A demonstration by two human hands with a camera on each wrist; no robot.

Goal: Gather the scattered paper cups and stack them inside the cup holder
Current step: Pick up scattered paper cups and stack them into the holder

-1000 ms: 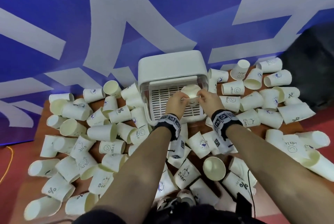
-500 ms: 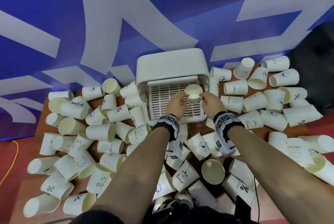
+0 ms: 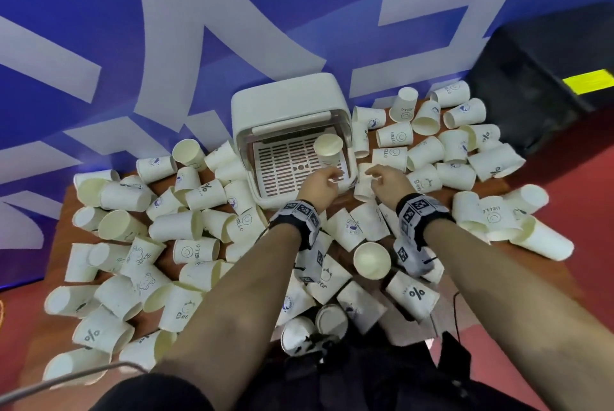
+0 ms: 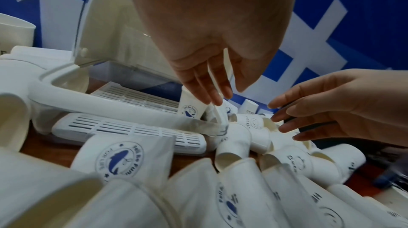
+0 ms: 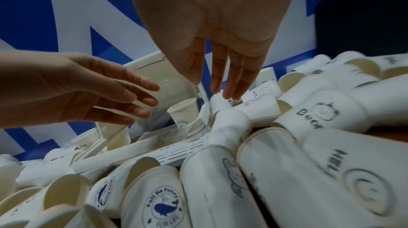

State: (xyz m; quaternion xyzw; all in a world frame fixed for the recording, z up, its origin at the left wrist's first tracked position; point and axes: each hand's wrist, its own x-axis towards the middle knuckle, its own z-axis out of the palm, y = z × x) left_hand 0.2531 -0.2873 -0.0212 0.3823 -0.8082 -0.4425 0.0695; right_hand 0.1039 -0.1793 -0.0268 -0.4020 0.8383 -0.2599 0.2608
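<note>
— So where did the cup (image 3: 328,149) stand at that moment?

— Upright, mouth up, on the slotted tray (image 3: 285,166) inside the cup holder (image 3: 288,101), toward the tray's far right corner. Its whale print showed in both wrist views.

— And the hands?

— Both hovered just near of it, clear of the cup. The left hand (image 3: 318,185) hung over the tray's near right edge, fingers straight and pointing down, loosely spread, gripping nothing. The right hand (image 3: 387,182) sat just right of the holder, above the loose cups there, fingers likewise extended and relaxed, with nothing pinched between them. The right wrist view showed its fingertips (image 5: 229,95) close over a cup lying on its side; whether they touched it I could not tell.

— What about the holder itself?

— White, with a clear lid (image 4: 106,27) tipped up toward the far side, so the tray lay open. It stood at the far middle of the brown table (image 3: 58,231), against the blue and white wall (image 3: 199,12).

— And the rest of the cups?

— Scattered cups (image 3: 186,226) covered the table on the left, right and near sides, most lying on their sides, some printed HELLO, Bear or with a percent sign. One cup (image 3: 372,260) stood mouth up between the two forearms. A black box (image 3: 545,72) sat at the far right.
</note>
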